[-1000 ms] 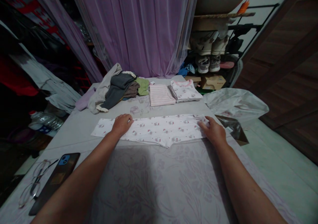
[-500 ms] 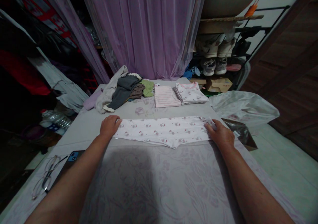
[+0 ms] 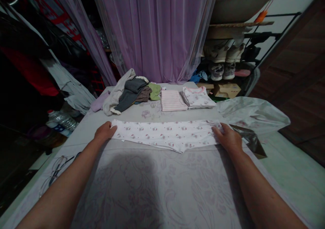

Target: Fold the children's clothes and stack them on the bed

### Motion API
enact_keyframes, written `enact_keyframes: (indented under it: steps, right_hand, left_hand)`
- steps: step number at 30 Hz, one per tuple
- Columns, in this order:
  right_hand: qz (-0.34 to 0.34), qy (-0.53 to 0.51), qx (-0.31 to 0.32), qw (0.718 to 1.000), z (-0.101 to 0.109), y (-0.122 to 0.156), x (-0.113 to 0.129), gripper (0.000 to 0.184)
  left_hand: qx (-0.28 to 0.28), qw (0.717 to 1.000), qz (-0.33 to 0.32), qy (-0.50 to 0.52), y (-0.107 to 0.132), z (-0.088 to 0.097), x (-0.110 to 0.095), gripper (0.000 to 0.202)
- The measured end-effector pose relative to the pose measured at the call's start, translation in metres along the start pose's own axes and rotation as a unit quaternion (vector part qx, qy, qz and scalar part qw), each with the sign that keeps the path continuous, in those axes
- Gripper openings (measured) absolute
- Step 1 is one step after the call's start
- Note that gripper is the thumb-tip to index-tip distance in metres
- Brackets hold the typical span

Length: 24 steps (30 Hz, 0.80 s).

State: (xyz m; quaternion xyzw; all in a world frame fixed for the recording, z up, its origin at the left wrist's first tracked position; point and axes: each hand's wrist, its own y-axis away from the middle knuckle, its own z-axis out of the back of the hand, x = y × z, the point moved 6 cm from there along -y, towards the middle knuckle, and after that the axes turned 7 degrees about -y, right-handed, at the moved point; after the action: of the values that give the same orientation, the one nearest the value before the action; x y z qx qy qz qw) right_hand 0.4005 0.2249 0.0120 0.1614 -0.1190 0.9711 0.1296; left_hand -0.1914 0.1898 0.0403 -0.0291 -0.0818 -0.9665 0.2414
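Note:
A pair of white child's pants (image 3: pixel 162 132) with a small printed character pattern lies folded lengthwise, stretched sideways across the floral-patterned sheet (image 3: pixel 142 185). At its left end my left hand (image 3: pixel 106 131) is closed on the edge, fingers curled. My right hand (image 3: pixel 230 139) pinches the opposite end, its thumb on top of the cloth and the other fingers partly hidden. The pointed crotch part of the pants hangs toward me along the near edge.
Beyond the pants lie a folded striped garment (image 3: pixel 173 101), a folded printed shirt (image 3: pixel 199 98) and a loose clothes pile (image 3: pixel 132 91). Eyeglasses (image 3: pixel 54 171) rest beside my left forearm. A clear plastic bag (image 3: pixel 256 113) and a shoe rack (image 3: pixel 266 36) stand right; a purple curtain (image 3: pixel 152 32) hangs behind.
My left hand has shifted left, out to the end of the pants. The right hand keeps its hold. My left forearm now covers most of the phone, and the view has shifted slightly.

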Motion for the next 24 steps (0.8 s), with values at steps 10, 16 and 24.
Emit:
enact_keyframes:
  steps: [10,16,24]
  right_hand:
    - [0.019,-0.036,-0.017,0.999,-0.003,-0.018,-0.004,0.058]
    - [0.15,-0.074,-0.1,0.981,-0.005,0.006,0.055,0.048]
    - [0.421,-0.084,0.199,0.881,-0.071,0.095,0.228,0.048]
  left_hand:
    - [-0.04,0.996,0.025,0.081,0.013,-0.006,0.031,0.035]
    - [-0.204,0.971,-0.124,-0.001,0.049,0.005,-0.025,0.043]
    - [-0.073,0.93,-0.36,0.023,0.094,-0.035,-0.158,0.051]
